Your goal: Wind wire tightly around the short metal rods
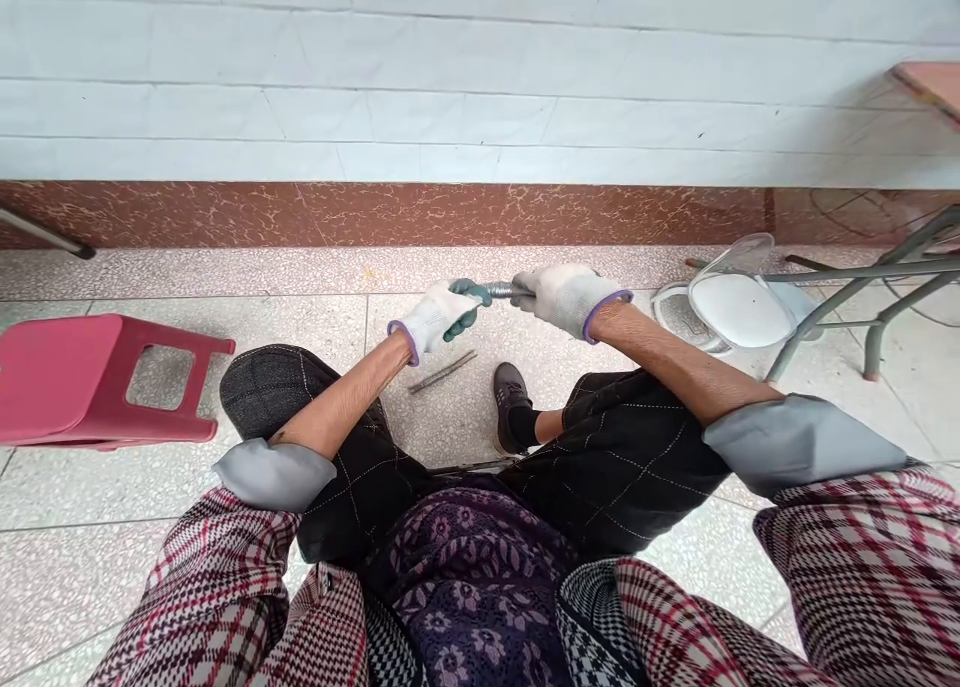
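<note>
Between my gloved hands, held level over the floor, is a ribbed silvery metal rod [499, 290]; whether it is a spring or a threaded rod I cannot tell. My left hand [448, 315] has its fingers closed round the left end. On the right end my right hand [564, 295] is closed, its knuckles turned upward. Both gloves are white with grey-green coated fingers and purple cuffs. The rod's ends are hidden inside the gloves. A second thin ribbed rod [443, 372] lies on the floor below my left hand, touched by neither hand.
On the left stands a red plastic stool [60, 377]. To the right are a white-seated chair [739, 310] and green-grey metal table legs [874, 337]. A tiled wall [480, 67] with a brown base strip rises ahead. My shoe [511, 387] is on the speckled floor.
</note>
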The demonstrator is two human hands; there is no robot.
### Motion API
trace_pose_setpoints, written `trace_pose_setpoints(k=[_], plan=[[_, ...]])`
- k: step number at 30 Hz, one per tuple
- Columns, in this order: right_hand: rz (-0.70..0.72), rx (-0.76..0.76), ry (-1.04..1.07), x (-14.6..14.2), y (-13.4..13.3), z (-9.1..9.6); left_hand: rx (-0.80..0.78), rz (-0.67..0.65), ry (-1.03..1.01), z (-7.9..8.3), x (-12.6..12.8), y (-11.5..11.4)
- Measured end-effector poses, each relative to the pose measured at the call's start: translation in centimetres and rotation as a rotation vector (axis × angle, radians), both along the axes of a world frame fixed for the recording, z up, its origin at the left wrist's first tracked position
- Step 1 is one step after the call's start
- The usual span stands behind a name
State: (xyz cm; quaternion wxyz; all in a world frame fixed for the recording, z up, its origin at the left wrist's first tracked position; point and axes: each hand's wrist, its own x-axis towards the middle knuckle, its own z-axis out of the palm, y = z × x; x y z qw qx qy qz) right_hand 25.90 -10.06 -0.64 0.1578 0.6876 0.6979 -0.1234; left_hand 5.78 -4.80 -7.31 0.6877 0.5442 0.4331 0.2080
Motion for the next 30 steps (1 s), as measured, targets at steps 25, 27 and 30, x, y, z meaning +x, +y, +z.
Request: trace_pose_setpoints(k=[25, 27, 30], plan=[[-0.255, 0.496, 0.524, 2.5, 0.5, 4.5, 0.014, -0.047, -0.220, 2.6, -0.2, -2.0], [-0.302, 0.461, 0.677, 2.3, 0.3, 4.6, 0.036, -0.033, -0.169, 1.8, 0.0, -1.7], [-0.361, 0.327, 0.865, 1.5, -0.1, 4.9, 0.079, -0.018, -0.113, 0.4, 0.1, -0.8]])
